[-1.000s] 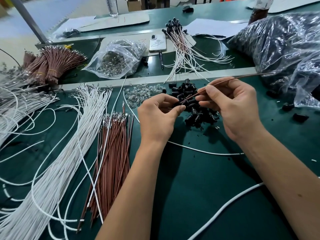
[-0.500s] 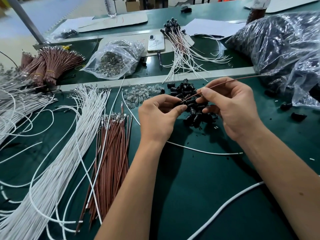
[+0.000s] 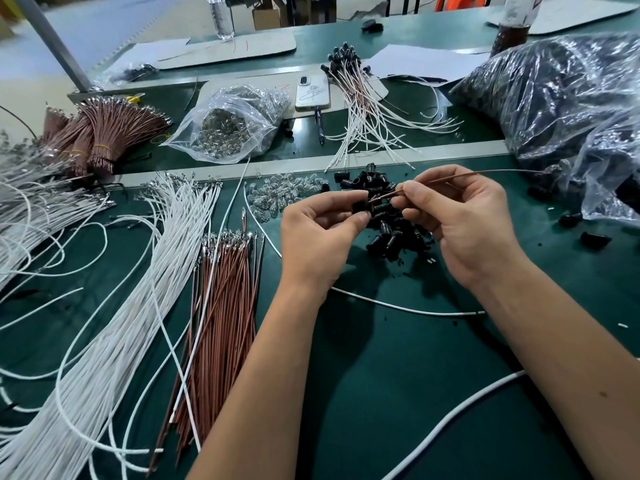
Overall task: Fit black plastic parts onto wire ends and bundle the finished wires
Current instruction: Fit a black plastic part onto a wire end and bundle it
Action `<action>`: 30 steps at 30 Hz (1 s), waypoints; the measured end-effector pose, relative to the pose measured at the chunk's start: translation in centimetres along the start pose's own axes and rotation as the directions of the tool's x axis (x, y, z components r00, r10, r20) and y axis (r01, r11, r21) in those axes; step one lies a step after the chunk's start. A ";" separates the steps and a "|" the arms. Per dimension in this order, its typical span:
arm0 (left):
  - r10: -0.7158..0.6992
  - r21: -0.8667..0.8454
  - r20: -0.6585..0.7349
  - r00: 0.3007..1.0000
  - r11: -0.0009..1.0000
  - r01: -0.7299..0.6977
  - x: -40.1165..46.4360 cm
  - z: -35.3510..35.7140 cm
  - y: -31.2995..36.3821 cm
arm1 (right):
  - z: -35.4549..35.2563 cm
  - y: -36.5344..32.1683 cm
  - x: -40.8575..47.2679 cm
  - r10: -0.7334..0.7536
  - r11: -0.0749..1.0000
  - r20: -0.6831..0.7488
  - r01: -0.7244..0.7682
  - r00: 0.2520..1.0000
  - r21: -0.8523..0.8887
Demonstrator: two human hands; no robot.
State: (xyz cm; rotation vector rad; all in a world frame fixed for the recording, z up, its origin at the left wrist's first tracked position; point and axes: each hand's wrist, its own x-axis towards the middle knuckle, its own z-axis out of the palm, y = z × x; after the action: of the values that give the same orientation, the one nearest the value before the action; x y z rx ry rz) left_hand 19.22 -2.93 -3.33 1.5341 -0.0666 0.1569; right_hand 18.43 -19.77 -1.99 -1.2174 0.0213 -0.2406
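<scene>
The left hand (image 3: 318,233) pinches a black plastic part (image 3: 360,206) between thumb and forefinger; the right hand (image 3: 460,220) pinches a brown wire (image 3: 485,172) near its tip, which points at the part from 3 o'clock, close to it. Under both hands lies a heap of black parts (image 3: 391,233) on the green bench (image 3: 398,375). At 9 o'clock lie loose brown wires (image 3: 221,306), then white wires (image 3: 114,323). At 12 o'clock rest finished wires (image 3: 360,109), fanned out
</scene>
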 end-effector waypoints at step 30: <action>0.122 0.081 -0.126 0.985 0.990 -0.113 -0.4 0.5 0.1 | 0.6 0.2 -0.5 0.016 0.997 -0.143 -0.026 0.990 -0.074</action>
State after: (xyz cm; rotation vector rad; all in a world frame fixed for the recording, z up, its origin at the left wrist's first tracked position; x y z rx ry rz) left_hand 18.83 -3.49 -3.22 1.5900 -0.0481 0.3565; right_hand 18.07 -19.06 -2.05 -1.2726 0.1687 -0.3106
